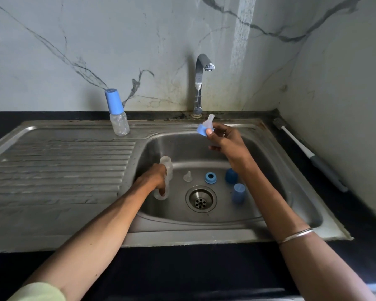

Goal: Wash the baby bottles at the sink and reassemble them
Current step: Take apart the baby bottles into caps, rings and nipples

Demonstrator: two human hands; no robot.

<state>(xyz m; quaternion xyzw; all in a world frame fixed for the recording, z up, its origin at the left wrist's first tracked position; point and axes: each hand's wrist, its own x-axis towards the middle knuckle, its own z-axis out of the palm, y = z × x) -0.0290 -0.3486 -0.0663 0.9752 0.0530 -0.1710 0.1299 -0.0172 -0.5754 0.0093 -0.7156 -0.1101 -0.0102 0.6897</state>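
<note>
My left hand is down in the steel sink, closed around clear bottle bodies at the basin's left side. My right hand is raised over the basin below the tap and pinches a blue collar with a clear teat in it. On the basin floor lie a loose clear teat, a blue collar ring and two blue caps. An assembled bottle with a blue cap stands on the sink's back ledge.
The chrome tap rises behind the basin, with no water running. The drain sits mid-basin. A ribbed draining board spreads to the left. A bottle brush with a white and grey handle lies on the black counter at right.
</note>
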